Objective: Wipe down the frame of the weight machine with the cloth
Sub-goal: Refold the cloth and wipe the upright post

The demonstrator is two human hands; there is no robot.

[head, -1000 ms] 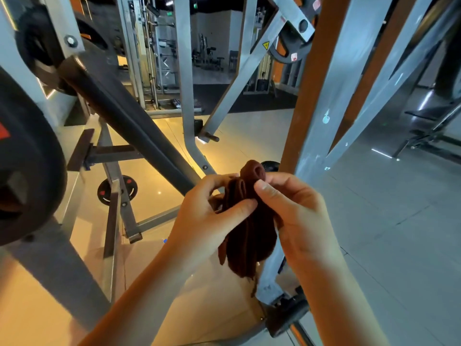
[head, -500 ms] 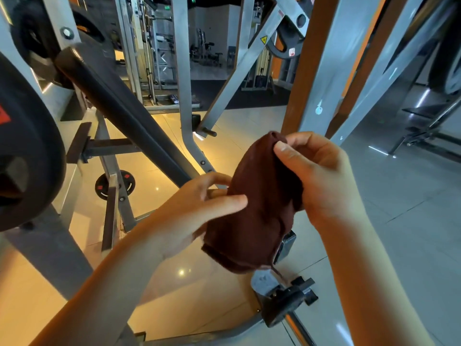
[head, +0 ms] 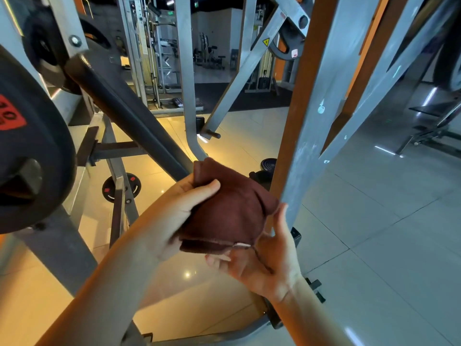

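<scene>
Beside frame upright [head: 311, 121] — left hand [head: 179, 208] grips cloth [head: 229, 208], right hand [head: 269, 258] under hem.

Black weight plate [head: 30, 151] at left, smaller plate [head: 134, 188] on tiled floor [head: 374, 233]

You see warm amber glare on the floor tiles [head: 187, 273] left, cool grey light right; wide-angle bends the edges

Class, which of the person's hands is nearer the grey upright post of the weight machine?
Right. The right hand lies palm up under the cloth, close beside the grey upright post; the left hand grips the cloth farther to the post's left.
</scene>
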